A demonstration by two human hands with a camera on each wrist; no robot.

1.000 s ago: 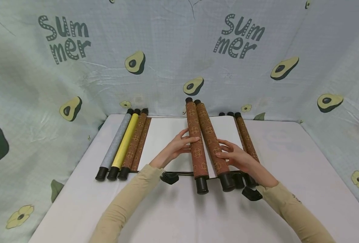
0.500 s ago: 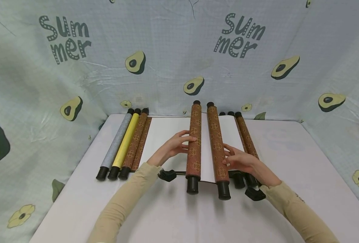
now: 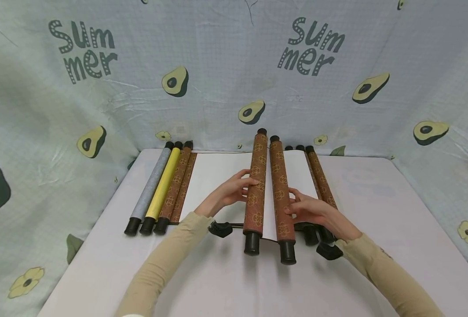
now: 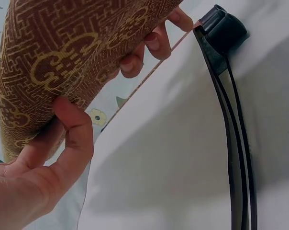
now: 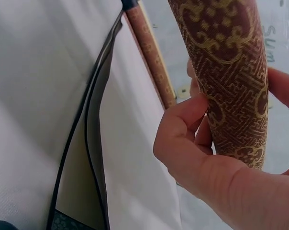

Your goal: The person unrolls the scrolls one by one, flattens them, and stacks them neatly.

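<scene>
My left hand (image 3: 232, 189) grips the left roll (image 3: 256, 189) of a brown scroll with gold flower medallions and black end knobs. The right hand (image 3: 309, 209) holds its matching right roll (image 3: 280, 189). A narrow strip of white paper (image 3: 269, 215) spans the gap between the rolls, which are lifted above the table. In the left wrist view, thumb and fingers curl around the patterned roll (image 4: 63, 52). Seen from the right wrist, fingers and thumb close round the other roll (image 5: 230, 86). Beneath lies a spread white sheet (image 3: 214, 176) with brown borders.
At left lie a grey roll (image 3: 151, 189), a yellow roll (image 3: 164, 185) and a brown roll (image 3: 176, 185) side by side. Another brown roll (image 3: 322, 176) lies at right, by more black knobs. A printed cloth (image 3: 218, 53) hangs behind the white table (image 3: 218, 281).
The two held rolls have swung from a leftward lean to stand more upright, their far ends shifting right. The right roll has moved slightly left at its near end, and paper shows between them.
</scene>
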